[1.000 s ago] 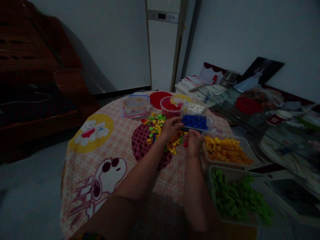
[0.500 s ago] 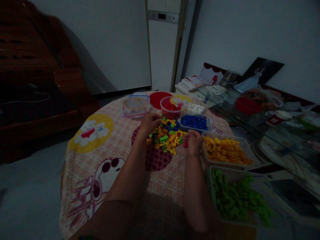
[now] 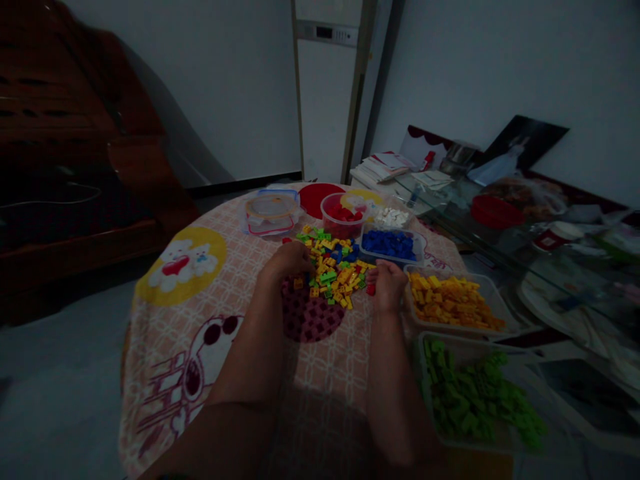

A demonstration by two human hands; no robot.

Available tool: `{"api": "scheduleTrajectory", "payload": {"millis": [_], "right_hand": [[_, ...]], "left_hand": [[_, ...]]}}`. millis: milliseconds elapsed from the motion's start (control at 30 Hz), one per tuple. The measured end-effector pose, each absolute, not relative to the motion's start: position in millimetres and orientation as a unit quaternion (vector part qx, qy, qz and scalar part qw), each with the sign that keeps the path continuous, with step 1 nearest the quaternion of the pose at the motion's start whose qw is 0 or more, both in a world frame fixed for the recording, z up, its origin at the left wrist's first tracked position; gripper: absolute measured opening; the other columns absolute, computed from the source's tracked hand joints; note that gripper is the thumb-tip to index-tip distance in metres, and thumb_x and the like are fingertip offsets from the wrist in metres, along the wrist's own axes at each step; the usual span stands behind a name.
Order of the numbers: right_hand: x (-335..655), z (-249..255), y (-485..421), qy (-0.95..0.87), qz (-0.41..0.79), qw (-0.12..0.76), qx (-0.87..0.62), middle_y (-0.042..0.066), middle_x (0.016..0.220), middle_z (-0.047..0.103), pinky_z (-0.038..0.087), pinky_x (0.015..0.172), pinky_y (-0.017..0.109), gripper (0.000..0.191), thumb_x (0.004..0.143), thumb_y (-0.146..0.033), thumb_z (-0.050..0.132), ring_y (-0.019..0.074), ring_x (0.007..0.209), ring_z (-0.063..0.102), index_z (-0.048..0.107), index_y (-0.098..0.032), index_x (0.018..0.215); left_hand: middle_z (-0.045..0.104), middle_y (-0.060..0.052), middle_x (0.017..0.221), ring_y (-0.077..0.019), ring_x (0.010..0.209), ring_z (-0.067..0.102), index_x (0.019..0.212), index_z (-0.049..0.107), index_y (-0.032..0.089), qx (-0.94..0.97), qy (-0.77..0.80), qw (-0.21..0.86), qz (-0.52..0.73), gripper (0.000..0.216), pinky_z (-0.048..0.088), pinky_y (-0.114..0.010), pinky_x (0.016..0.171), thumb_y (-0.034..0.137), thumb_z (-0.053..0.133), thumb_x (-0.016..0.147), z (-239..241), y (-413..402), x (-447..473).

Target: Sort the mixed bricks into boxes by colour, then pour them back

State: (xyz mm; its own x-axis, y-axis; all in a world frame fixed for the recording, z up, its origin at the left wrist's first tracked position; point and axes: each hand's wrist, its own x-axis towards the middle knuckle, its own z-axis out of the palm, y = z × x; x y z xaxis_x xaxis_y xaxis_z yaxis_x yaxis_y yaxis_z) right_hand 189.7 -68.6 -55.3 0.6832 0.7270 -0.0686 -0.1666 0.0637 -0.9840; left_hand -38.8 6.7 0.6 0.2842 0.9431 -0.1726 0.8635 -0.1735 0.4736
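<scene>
My left hand (image 3: 293,259) reaches into the left edge of a loose pile of small toy building bricks (image 3: 337,267), yellow, green, blue and a few red. Its fingers are bent downward and partly hidden, so what they pinch does not show. Just beyond its knuckles a red brick (image 3: 286,240) peeks out; I cannot tell whether the hand touches it. At the pile's right side my right hand (image 3: 390,283) is curled closed, with a red toy brick (image 3: 371,289) showing under its fingers.
Tubs surround the pile: red bricks (image 3: 345,213), white bricks (image 3: 391,217), blue bricks (image 3: 389,245), yellow bricks (image 3: 453,303) and green bricks (image 3: 480,393). Stacked clear lids (image 3: 271,212) lie at the back left, beside a red disc (image 3: 320,197). A cluttered glass table (image 3: 450,217) adjoins on the right.
My left hand has moved left and slightly nearer to me, uncovering green and yellow bricks at the pile's back and a red brick. My right hand has stayed in place.
</scene>
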Motion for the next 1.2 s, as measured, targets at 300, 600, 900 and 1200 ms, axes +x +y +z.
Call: {"api": "scheduleTrajectory", "payload": {"millis": [300, 600, 900, 1200], "right_hand": [[190, -55, -70, -0.241, 0.327, 0.683, -0.607, -0.005, 0.05, 0.061, 0.038, 0.035, 0.018, 0.016, 0.075, -0.034, 0.061, 0.0102, 0.038, 0.052, 0.067, -0.018, 0.078], [190, -52, -71, -0.272, 0.325, 0.673, -0.606, -0.005, 0.053, 0.061, 0.039, 0.038, 0.02, 0.026, 0.076, -0.043, 0.063, 0.0112, 0.041, 0.052, 0.068, -0.019, 0.081], [176, -35, -72, -0.4, 0.357, 0.656, -0.532, -0.002, 0.062, 0.067, 0.049, 0.051, 0.024, 0.033, 0.076, -0.048, 0.068, 0.0131, 0.051, 0.059, 0.073, -0.018, 0.087], [177, -26, -78, -0.345, 0.384, 0.688, -0.51, -0.002, 0.061, 0.068, 0.051, 0.048, 0.023, 0.029, 0.072, -0.044, 0.071, 0.0131, 0.049, 0.061, 0.069, -0.018, 0.083]], "left_hand": [[0.066, 0.001, 0.058, -0.0133, 0.052, 0.058, 0.082, 0.077, 0.017, 0.745, 0.548, 0.323, 0.2, 0.018, 0.042, -0.022, 0.053, 0.024, 0.068, 0.068, 5, 6, -46], [0.063, 0.002, 0.056, -0.0107, 0.049, 0.059, 0.075, 0.064, 0.015, 0.643, 0.461, 0.491, 0.364, 0.017, 0.048, -0.02, 0.049, 0.028, 0.073, 0.069, 10, 2, -26], [0.067, 0.0, 0.062, -0.0136, 0.057, 0.066, 0.083, 0.062, 0.015, 0.61, 0.4, 0.555, 0.4, 0.018, 0.057, -0.026, 0.058, 0.025, 0.073, 0.073, 6, -9, 21], [0.068, 0.0, 0.064, -0.0137, 0.057, 0.065, 0.085, 0.062, 0.016, 0.629, 0.397, 0.55, 0.381, 0.013, 0.055, -0.026, 0.058, 0.024, 0.068, 0.077, -1, -14, 37]]}}
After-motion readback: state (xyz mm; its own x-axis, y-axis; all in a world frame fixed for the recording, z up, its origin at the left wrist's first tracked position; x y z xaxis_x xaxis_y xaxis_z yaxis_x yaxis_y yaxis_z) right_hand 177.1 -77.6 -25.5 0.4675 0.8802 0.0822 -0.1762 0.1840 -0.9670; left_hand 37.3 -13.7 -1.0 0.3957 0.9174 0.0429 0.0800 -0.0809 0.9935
